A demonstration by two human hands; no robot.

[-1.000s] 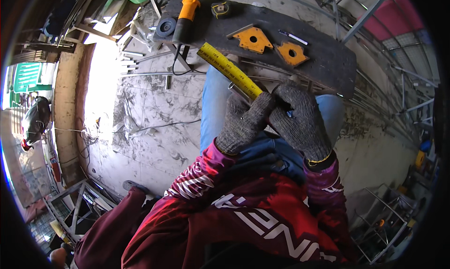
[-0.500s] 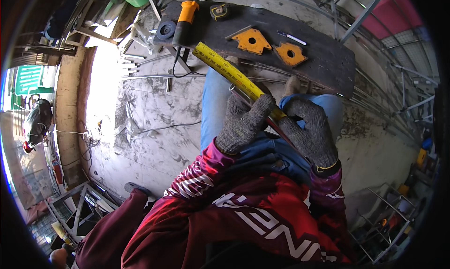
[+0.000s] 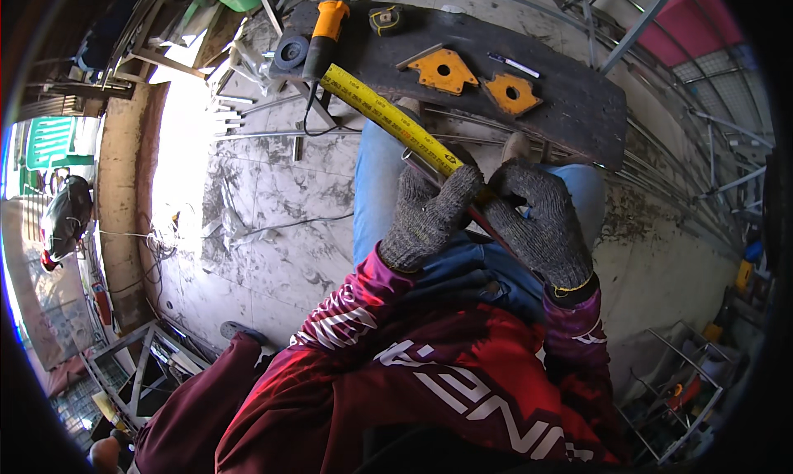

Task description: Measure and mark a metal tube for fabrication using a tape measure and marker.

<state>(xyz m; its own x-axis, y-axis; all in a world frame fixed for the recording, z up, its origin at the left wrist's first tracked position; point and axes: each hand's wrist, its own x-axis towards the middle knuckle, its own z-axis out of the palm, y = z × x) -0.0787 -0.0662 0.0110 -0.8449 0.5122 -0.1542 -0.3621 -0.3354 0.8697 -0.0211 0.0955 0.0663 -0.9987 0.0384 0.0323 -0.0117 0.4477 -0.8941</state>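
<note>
Both hands wear grey knitted gloves. Closed around a yellow tape measure blade [image 3: 388, 117] and a metal tube [image 3: 421, 166], my left hand [image 3: 429, 220] is above my lap, its thumb pressing on the blade. The blade sticks out past it toward the far left, its free end in the air before the bench. The tube runs slantwise under the blade, and its open end shows beyond the left glove. My right hand [image 3: 547, 226] is close beside, fingers curled round the tape and tube at the nearer end; the glove hides most of what it grips.
On the dark bench [image 3: 578, 115] ahead lie an orange angle grinder [image 3: 330, 24], a grinding disc [image 3: 291, 53], a black-and-yellow coil-like item [image 3: 386, 20], two orange welding magnets [image 3: 443, 71] and a pen [image 3: 514, 64]. A cable [image 3: 306, 224] crosses the floor. Another person [image 3: 68, 218] is far left.
The blade has slid up and to the left, so its tip is farther out. My right hand has shifted slightly up and left, closer to my left, which stays nearly still.
</note>
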